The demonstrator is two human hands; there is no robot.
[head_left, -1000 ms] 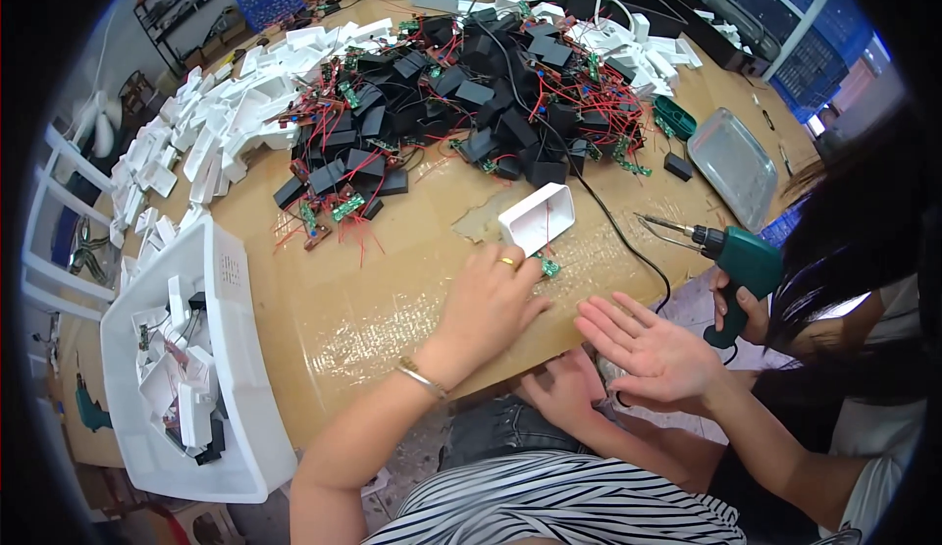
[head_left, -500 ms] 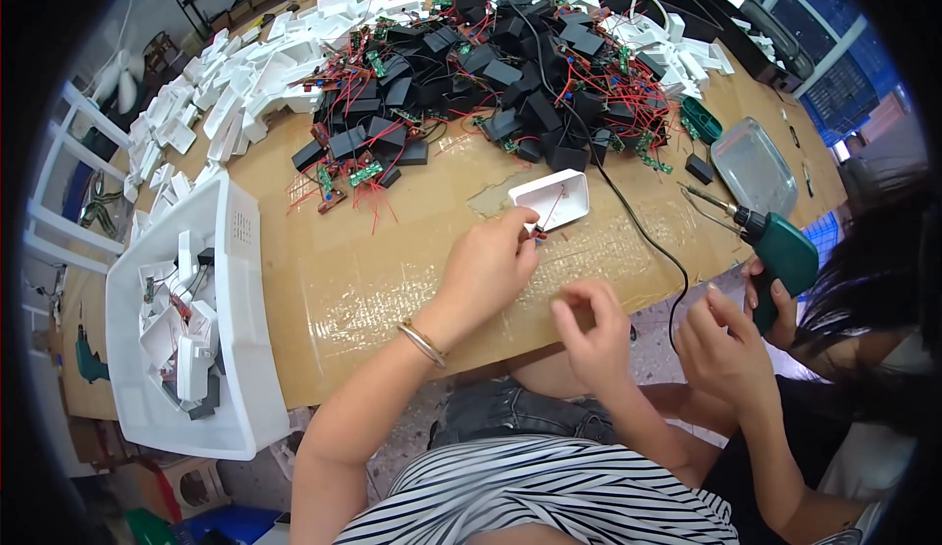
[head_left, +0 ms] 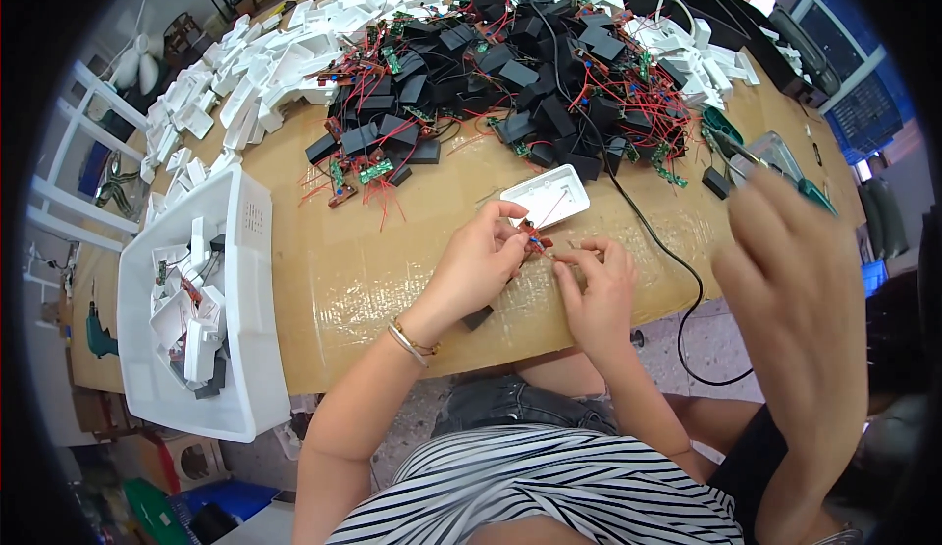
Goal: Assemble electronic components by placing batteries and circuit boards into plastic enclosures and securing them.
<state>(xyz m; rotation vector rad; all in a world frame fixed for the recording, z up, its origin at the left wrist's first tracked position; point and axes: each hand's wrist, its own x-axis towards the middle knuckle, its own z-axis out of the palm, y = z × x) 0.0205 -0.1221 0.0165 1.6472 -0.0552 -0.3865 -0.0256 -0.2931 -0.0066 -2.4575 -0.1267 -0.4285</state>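
Observation:
My left hand (head_left: 481, 256), with bangles at its wrist, pinches a small circuit board (head_left: 535, 242) with red and blue parts. From the right, my right hand (head_left: 601, 288) closes thumb and fingertips on the board's near edge; whether a wire is also between them is too small to tell. Just beyond the fingers lies a white plastic shell (head_left: 546, 196), hollow side up, with a thin red wire across it. A black box (head_left: 478, 317) rests on the table under my left hand, partly hidden by it.
Across the back spreads a pile of black boxes (head_left: 520, 76) with boards and red wires, white shells (head_left: 280, 69) to its left. A white bin (head_left: 257, 310) with parts stands left. Over the right side hangs another person's blurred hand (head_left: 790, 290). A black cable (head_left: 653, 236) crosses the table.
My right hand has moved in to the circuit board, which is now lifted in view. A black box now shows below my left hand. The other person's hand has risen, covering much of the green tool.

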